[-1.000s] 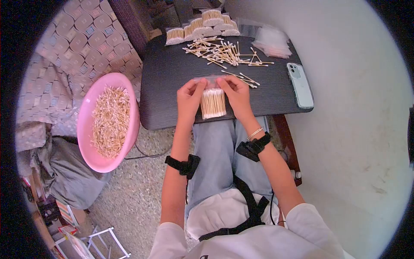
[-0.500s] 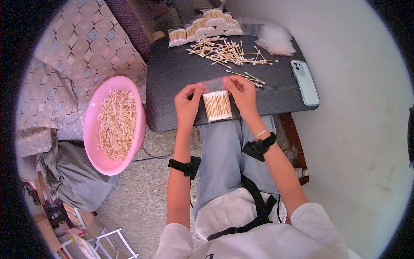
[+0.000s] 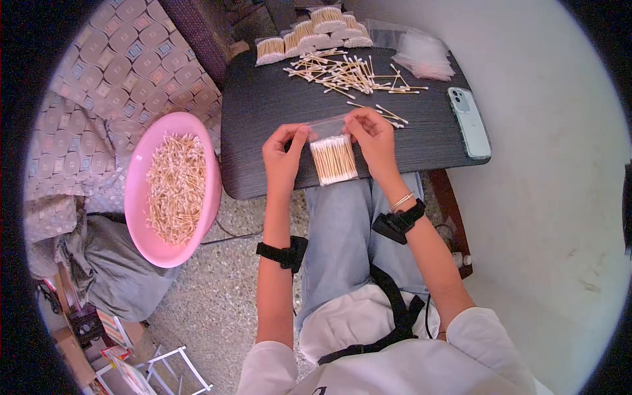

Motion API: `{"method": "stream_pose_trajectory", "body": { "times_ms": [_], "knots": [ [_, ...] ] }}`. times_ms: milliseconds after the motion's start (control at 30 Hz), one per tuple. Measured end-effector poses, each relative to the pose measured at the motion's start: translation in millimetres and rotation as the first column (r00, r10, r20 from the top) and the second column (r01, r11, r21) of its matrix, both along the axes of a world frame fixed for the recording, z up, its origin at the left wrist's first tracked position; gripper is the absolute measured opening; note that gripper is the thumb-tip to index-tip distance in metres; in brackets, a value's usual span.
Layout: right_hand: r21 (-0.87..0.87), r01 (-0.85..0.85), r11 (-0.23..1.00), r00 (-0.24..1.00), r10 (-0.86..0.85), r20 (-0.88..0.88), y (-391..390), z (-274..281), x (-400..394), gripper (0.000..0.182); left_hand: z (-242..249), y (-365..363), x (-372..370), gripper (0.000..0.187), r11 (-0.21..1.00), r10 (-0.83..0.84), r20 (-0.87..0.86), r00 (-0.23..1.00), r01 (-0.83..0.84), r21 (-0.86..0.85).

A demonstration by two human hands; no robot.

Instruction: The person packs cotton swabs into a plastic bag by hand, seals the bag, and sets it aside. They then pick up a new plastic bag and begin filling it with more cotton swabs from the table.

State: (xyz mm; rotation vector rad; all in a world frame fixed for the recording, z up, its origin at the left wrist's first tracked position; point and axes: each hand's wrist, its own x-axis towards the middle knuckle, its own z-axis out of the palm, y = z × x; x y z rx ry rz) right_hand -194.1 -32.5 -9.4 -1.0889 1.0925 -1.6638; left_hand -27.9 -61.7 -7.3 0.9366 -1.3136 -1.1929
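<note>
A clear plastic bag of cotton swabs (image 3: pixel 334 160) lies at the front edge of the black table, its swabs upright in a row. My left hand (image 3: pixel 284 150) pinches the bag's top left corner between thumb and fingers. At the top right corner, my right hand (image 3: pixel 370 135) pinches the same bag. The bag's upper strip is stretched flat between both hands. Loose cotton swabs (image 3: pixel 349 74) are scattered just beyond, a few of them close to my right fingers.
Filled swab bags (image 3: pixel 327 27) are stacked at the back of the black table (image 3: pixel 253 145). Empty clear bags (image 3: pixel 422 54) and a phone (image 3: pixel 469 122) sit on the right. A pink basin (image 3: pixel 133 191) of swabs stands at left, beside a wall (image 3: pixel 546 145) opposite.
Both hands have moved slightly apart, and the bag's top strip between them is pulled wider. The view has shifted a little.
</note>
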Motion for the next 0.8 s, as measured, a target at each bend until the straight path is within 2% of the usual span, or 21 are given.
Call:
{"method": "stream_pose_trajectory", "body": {
  "times_ms": [133, 233, 333, 433, 533, 633, 800],
  "knots": [
    [-0.016, -0.033, 0.999, 0.999, 0.032, -0.031, -0.9, -0.8, -1.2, 0.007, -0.3, -1.0, 1.7, 0.012, 1.0, -0.013, 0.058, 0.998, 0.012, 0.007],
    [0.034, -0.042, 0.999, 0.998, 0.044, -0.051, -0.6, 3.4, 1.5, 0.009, 4.1, 1.6, -1.0, 0.012, 1.0, -0.011, -0.007, 1.0, 0.011, -0.013],
    [0.071, -0.06, 0.996, 0.99, 0.068, -0.121, -0.8, 0.5, 5.1, 0.012, 0.2, 0.1, -0.8, 0.011, 0.993, -0.112, -0.016, 0.994, 0.113, 0.03],
    [0.057, -0.04, 0.998, 0.993, 0.046, -0.112, -2.0, -2.7, 5.6, 0.014, 0.3, 1.7, -1.8, 0.008, 0.997, -0.083, 0.027, 0.996, 0.083, 0.0],
    [0.022, -0.011, 1.0, 0.985, 0.015, -0.174, -2.1, -4.0, 7.4, 0.015, -0.9, 1.7, -0.1, 0.009, 0.995, -0.095, 0.057, 0.994, 0.097, -0.029],
    [0.025, -0.031, 0.999, 0.97, 0.036, -0.239, -1.5, -3.8, 7.0, 0.015, -0.1, 1.6, -0.7, 0.01, 0.989, -0.088, 0.171, 0.981, 0.107, -0.106],
    [0.028, -0.05, 0.998, 0.973, 0.055, -0.226, -0.5, -2.3, 6.2, 0.013, -1.6, 1.1, -1.4, 0.009, 0.994, -0.095, 0.125, 0.988, 0.102, -0.05]
  ]
}}
